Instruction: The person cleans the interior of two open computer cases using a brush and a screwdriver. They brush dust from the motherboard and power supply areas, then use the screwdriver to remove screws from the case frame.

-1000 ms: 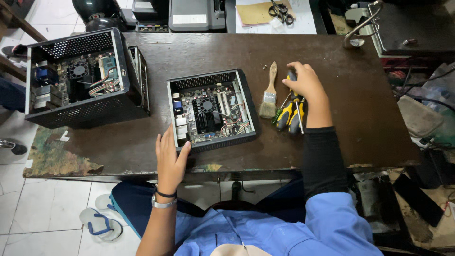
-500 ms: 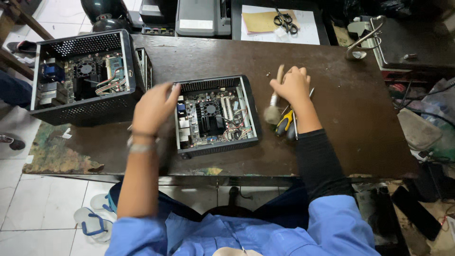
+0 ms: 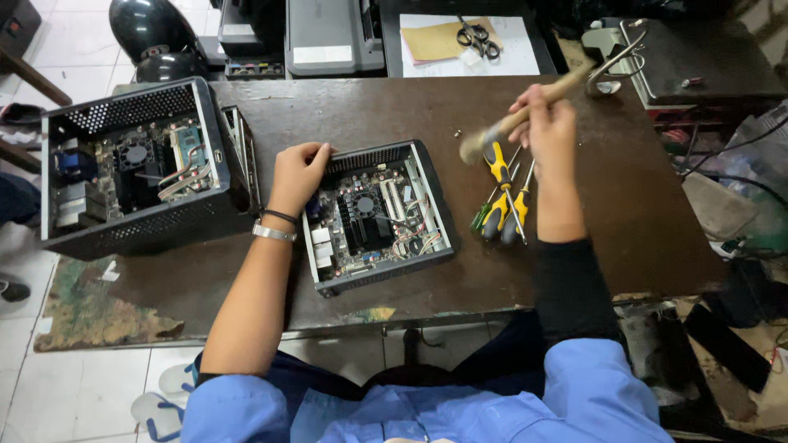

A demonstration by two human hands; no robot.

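A brown envelope point(image 3: 439, 39) is lying on a white paper sheet point(image 3: 509, 49) at the far side, right of centre. A pale rectangular label point(image 3: 322, 54) is sitting on the grey machine point(image 3: 332, 33) left of it.

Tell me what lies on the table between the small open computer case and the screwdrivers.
Nothing: in the head view, bare brown table separates the small open case from the screwdrivers.

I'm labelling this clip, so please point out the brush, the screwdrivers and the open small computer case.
brush point(image 3: 474, 146): head view, on its bristle end, below the right hand.
screwdrivers point(image 3: 498, 168): head view, on a yellow-black handle.
open small computer case point(image 3: 363, 216): head view, on the central fan.
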